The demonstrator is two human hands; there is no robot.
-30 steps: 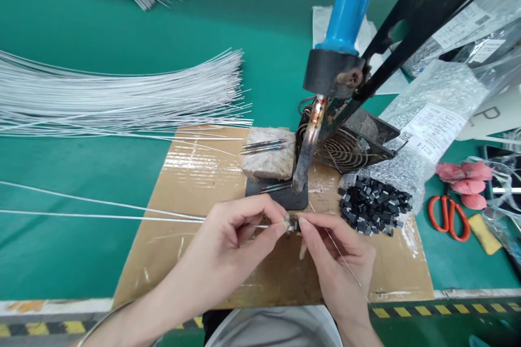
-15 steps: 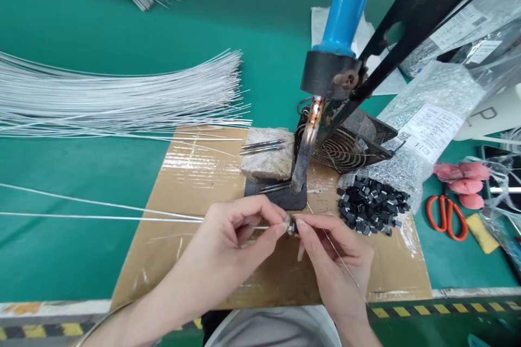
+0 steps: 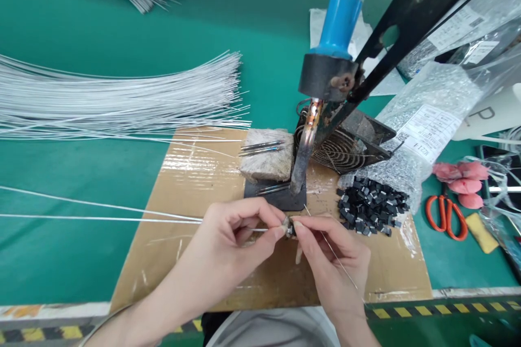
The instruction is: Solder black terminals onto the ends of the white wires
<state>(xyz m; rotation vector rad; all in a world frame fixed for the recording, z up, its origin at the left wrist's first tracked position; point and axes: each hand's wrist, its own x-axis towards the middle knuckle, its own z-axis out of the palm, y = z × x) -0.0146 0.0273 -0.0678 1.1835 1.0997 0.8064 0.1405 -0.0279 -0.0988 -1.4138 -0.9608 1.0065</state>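
My left hand point(image 3: 232, 246) is closed, thumb and forefinger pinching a white wire point(image 3: 163, 220) close to its end. Between the fingertips of both hands sits a small dark connector piece point(image 3: 290, 227), partly hidden. My right hand point(image 3: 336, 255) grips that piece from the other side, also in a pinch. A thin silvery strand, seemingly solder wire point(image 3: 341, 264), passes through the right hand's fingers and slants down across the palm. Just above the hands hangs the bent tip of a clamped soldering iron point(image 3: 300, 165), apart from the piece.
A scarred block point(image 3: 266, 160) with metal rods rests behind the hands, beside a small black fan point(image 3: 345, 146). Right of them lie a heap of black connectors point(image 3: 372, 206) and orange-handled scissors point(image 3: 446, 218). Bundled white wires point(image 3: 122, 97) stretch leftward. Cardboard point(image 3: 171, 265) covers the bench.
My right hand has shifted very slightly left, and the view has moved a little. Both hands keep their pinch on the wire and the small piece.
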